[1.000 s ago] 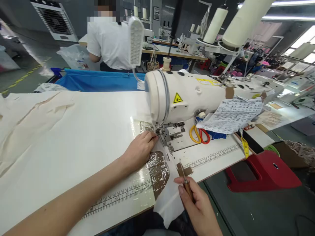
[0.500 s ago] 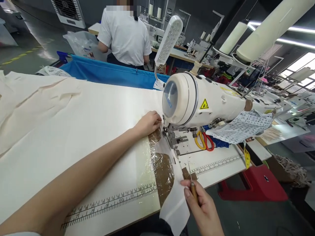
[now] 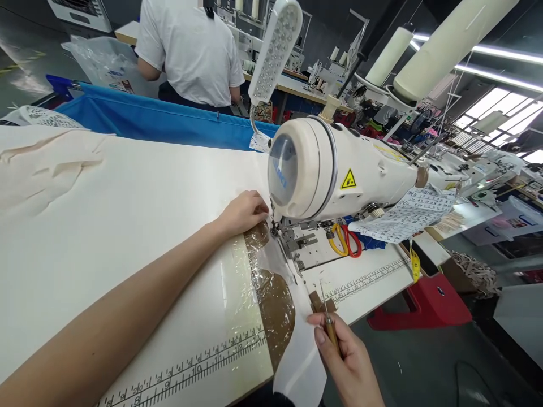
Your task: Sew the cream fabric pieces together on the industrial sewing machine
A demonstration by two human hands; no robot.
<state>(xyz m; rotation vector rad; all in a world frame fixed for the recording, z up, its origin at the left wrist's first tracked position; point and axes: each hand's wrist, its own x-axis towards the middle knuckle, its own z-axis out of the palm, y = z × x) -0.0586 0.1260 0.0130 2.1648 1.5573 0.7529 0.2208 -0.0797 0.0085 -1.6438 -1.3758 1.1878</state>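
My left hand point(image 3: 245, 213) lies beside the needle area of the sewing machine point(image 3: 314, 169), its fingers curled together at the far end of the fabric. What its fingertips pinch, if anything, is hidden. A strip of white fabric point(image 3: 299, 353) runs from near the presser foot point(image 3: 275, 229) toward me and hangs over the table's front edge. My right hand point(image 3: 350, 356) is closed around the wooden handle of an awl point(image 3: 332, 334), its thin metal point upward. The right fingertips are at the fabric's right edge. Brown tape point(image 3: 275, 311) under clear film covers the tabletop left of the fabric.
Yellow and red scissors point(image 3: 345, 240) lie behind the needle area. Printed ruler scales point(image 3: 195, 370) mark the table. Cream fabric pieces point(image 3: 46, 169) lie at left. A blue cloth bin point(image 3: 161, 121) stands beyond the table, near a seated person point(image 3: 190, 56). A red stool point(image 3: 436, 302) is at right.
The whole view has shifted, so the machine and table appear a little farther left. Both hands keep nearly the same places and grips; the fabric has hardly moved.
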